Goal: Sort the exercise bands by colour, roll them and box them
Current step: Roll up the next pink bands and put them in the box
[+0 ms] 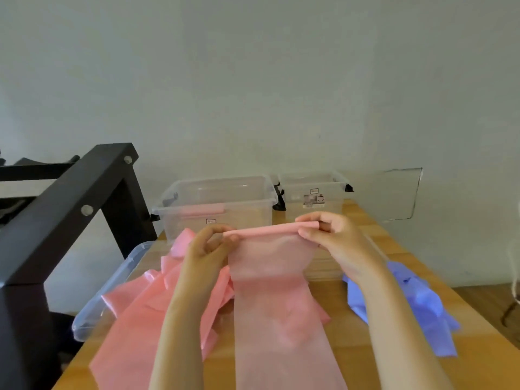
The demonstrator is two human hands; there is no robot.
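Note:
A long pink band lies stretched toward me down the wooden table. Its far end is rolled into a thin tube. My left hand pinches the tube's left end and my right hand pinches its right end, both raised a little above the table. A heap of loose pink bands lies to the left under my left forearm. Crumpled blue bands lie at the right. A clear box behind my hands holds a pink roll. A second clear box stands to its right.
A clear lid hangs over the table's left edge. Another clear lid leans against the wall at the back right. A black metal frame stands close at the left. The wooden table ends at the right near a floor cable.

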